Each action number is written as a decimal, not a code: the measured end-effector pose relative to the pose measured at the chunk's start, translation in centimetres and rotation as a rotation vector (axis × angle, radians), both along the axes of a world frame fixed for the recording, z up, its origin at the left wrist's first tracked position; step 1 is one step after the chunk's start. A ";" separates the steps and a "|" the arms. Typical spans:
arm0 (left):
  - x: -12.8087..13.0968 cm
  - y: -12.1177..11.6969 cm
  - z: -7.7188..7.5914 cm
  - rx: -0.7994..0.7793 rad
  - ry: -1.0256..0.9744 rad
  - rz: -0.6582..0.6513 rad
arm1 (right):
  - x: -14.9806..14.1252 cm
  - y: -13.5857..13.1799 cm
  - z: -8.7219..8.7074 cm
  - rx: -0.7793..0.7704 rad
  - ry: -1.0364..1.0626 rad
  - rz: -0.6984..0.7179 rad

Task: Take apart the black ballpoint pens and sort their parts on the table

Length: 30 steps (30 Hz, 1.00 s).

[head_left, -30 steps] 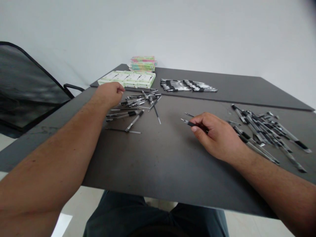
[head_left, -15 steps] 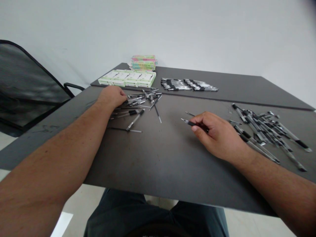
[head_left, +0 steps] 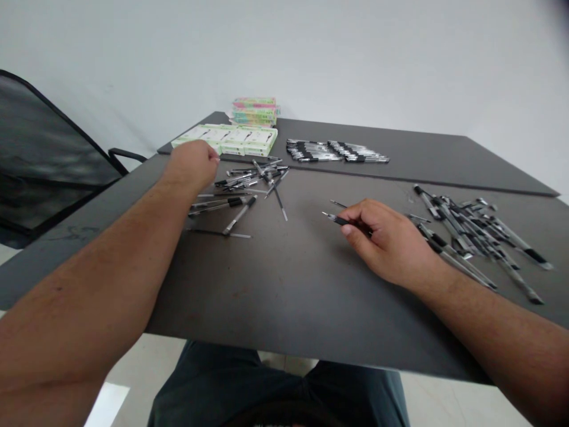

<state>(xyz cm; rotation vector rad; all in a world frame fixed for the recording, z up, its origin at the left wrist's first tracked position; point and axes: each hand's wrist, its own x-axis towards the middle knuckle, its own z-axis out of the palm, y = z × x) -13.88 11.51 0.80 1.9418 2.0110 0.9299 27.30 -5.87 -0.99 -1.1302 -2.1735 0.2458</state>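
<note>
My right hand is closed around a pen with a black grip, its bare tip pointing left. A second thin tip sticks out past the same fingers; what it belongs to is hidden by the hand. On the left, my closed left hand hovers near a loose pile of pens and ink refills. Its fingertips are mostly turned away, so anything in them is hidden. Closer to me, a clear pen lies by a loose refill.
White-green pen boxes lie at the back left, with a stack of coloured boxes behind. Two rows of pens are on the raised back panel. A heap of clear pens lies right. A mesh chair stands left.
My left hand has lifted away from the left pile, back and slightly left toward the white-green boxes. My right hand keeps its hold on the pen, and the view has shifted slightly.
</note>
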 end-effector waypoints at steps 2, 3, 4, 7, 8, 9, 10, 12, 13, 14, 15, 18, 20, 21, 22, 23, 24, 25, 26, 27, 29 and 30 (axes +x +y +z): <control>2.1 -1.0 0.5 0.047 -0.100 -0.049 | 0.0 0.0 0.0 -0.001 0.000 0.001; 3.4 -1.6 0.5 0.057 -0.162 -0.081 | 0.0 0.1 0.0 -0.006 -0.001 0.000; 4.7 -2.3 0.4 0.056 -0.220 -0.130 | -0.1 0.1 0.1 -0.013 -0.002 -0.005; 8.8 -4.8 -0.5 0.014 -0.421 -0.307 | -0.2 0.1 0.2 -0.049 0.003 -0.025; 10.0 -5.7 -0.8 -0.007 -0.559 -0.389 | -0.2 0.2 0.3 -0.060 0.007 -0.033; 11.0 -6.6 -1.0 -0.038 -0.662 -0.466 | -0.2 0.2 0.3 -0.071 0.010 -0.041; 11.9 -7.4 -1.2 -0.094 -0.709 -0.537 | -0.2 0.2 0.3 -0.080 0.014 -0.049; 13.3 -8.9 -1.4 -0.196 -0.741 -0.638 | -0.3 0.3 0.3 -0.094 0.017 -0.056; 13.8 -9.5 -1.4 -0.233 -0.746 -0.676 | -0.2 0.3 0.2 -0.097 0.017 -0.053; 14.1 -9.9 -1.4 -0.273 -0.739 -0.712 | -0.2 0.3 0.2 -0.096 0.019 -0.047; 14.3 -10.2 -1.4 -0.299 -0.738 -0.733 | -0.2 0.4 0.1 -0.092 0.021 -0.039; 14.5 -10.4 -1.3 -0.329 -0.746 -0.744 | -0.2 0.4 0.0 -0.077 0.023 -0.020; 14.3 -10.3 -1.3 -0.299 -0.716 -0.738 | -0.1 0.4 0.0 -0.079 0.017 -0.013; 14.3 -10.2 -1.2 -0.274 -0.675 -0.738 | -0.1 0.4 0.0 -0.082 0.012 -0.008; 14.2 -10.2 -1.2 -0.248 -0.625 -0.738 | -0.1 0.4 0.0 -0.085 0.007 -0.002; 14.1 -10.2 -1.2 -0.223 -0.580 -0.736 | -0.2 0.4 0.0 -0.086 0.003 0.002; 14.1 -10.3 -1.1 -0.209 -0.551 -0.731 | -0.2 0.4 0.0 -0.084 -0.001 0.006; 14.2 -10.4 -1.1 -0.205 -0.543 -0.724 | -0.2 0.4 0.0 -0.081 -0.005 0.008; 14.3 -10.5 -1.1 -0.214 -0.553 -0.719 | -0.2 0.4 0.0 -0.077 -0.007 0.009; 14.4 -10.7 -1.1 -0.227 -0.579 -0.715 | -0.2 0.4 0.1 -0.076 -0.010 0.007; 14.7 -11.0 -1.1 -0.256 -0.640 -0.713 | -0.2 0.4 0.1 -0.079 -0.015 0.001; 14.8 -11.1 -1.1 -0.267 -0.666 -0.712 | -0.2 0.3 0.1 -0.082 -0.019 -0.002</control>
